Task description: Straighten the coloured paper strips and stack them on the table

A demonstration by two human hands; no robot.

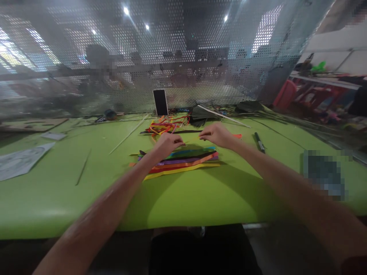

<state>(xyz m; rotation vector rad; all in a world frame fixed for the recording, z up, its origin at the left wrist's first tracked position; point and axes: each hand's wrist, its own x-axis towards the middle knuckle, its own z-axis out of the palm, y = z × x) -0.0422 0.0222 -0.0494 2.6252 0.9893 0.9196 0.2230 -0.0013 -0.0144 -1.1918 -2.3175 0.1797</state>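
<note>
My left hand (169,144) hovers above the middle of the green table, its thumb and fingers pinched together. Facing it, my right hand (218,135) is pinched the same way, a short gap from the left. Whatever is in either pinch is too small to make out. Just below and in front of the hands lies a row of flat coloured strips (186,165), in yellow, red, orange, purple, green, blue and black. Behind them rests a long black strip (187,131), partly hidden by my hands. A loose tangle of coloured strips (160,126) lies beyond my left hand.
A white-framed phone or tablet (160,102) leans upright at the back, before a perforated screen (183,76). Dark sheets (205,114) and a pale stick (223,115) lie behind. A black marker (259,142) lies right; thin sticks (83,167) and a drawing sheet (24,160) left.
</note>
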